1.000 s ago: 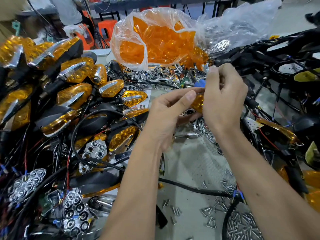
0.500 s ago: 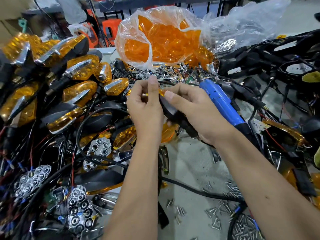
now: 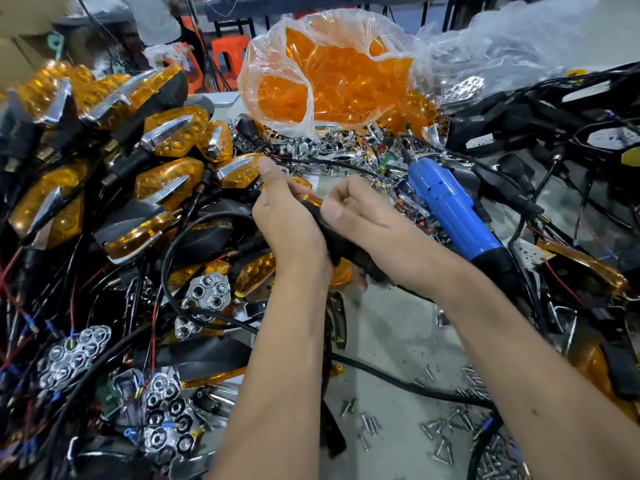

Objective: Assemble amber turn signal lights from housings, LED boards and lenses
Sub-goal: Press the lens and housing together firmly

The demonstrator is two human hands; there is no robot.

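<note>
1. Both hands are meeting over the middle of the table (image 3: 398, 327), holding one turn signal (image 3: 332, 233) between them: black housing, amber lens edge showing at its top.
2. The left hand (image 3: 291, 226) is gripping the signal from the left, thumb pointing up and pressing on the amber edge, fingers curling round the far side (mostly hidden).
3. The right hand (image 3: 367, 220) is gripping the black housing from the right, thumb lying along its upper face, fingers curling beneath.
4. A blue electric screwdriver (image 3: 450, 209) is lying just right of the right hand, tip pointing toward the far edge.
5. A clear bag of amber lenses (image 3: 332, 74) is sitting at the far edge, with chrome parts (image 3: 332, 147) heaping in front of it.
6. Finished signals (image 3: 166, 133) are piling up along the left side; black housings with wires (image 3: 554, 133) are crowding the right side.
7. Loose screws (image 3: 440, 441) are lying scattered near the near edge, right of centre.
</note>
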